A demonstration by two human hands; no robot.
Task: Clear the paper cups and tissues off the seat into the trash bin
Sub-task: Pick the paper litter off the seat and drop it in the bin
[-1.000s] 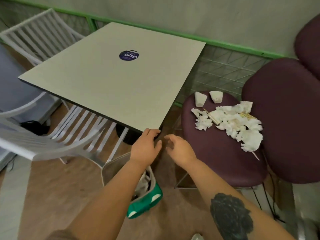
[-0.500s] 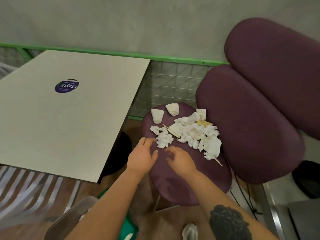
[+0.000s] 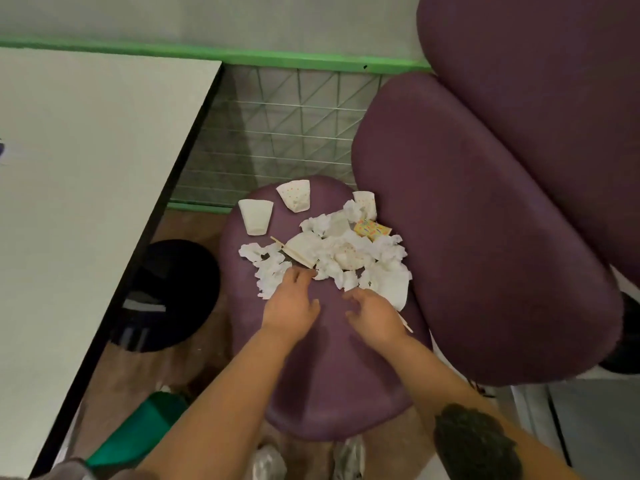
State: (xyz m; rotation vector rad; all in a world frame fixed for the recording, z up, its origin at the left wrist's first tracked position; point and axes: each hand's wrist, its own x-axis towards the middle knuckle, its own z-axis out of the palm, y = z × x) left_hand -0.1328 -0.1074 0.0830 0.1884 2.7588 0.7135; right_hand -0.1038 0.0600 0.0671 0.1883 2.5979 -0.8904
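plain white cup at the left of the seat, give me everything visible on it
The plain white cup looks like paper, a tapered shape with no print showing on the side that faces the camera. It lies tipped on its side near the back left edge of the purple seat, wider end toward the wall, narrower end toward the tissues. It looks slightly flattened. It sits apart from the dotted cup beside it and from the tissues. Neither hand touches it; the left hand is nearer, at the tissues.
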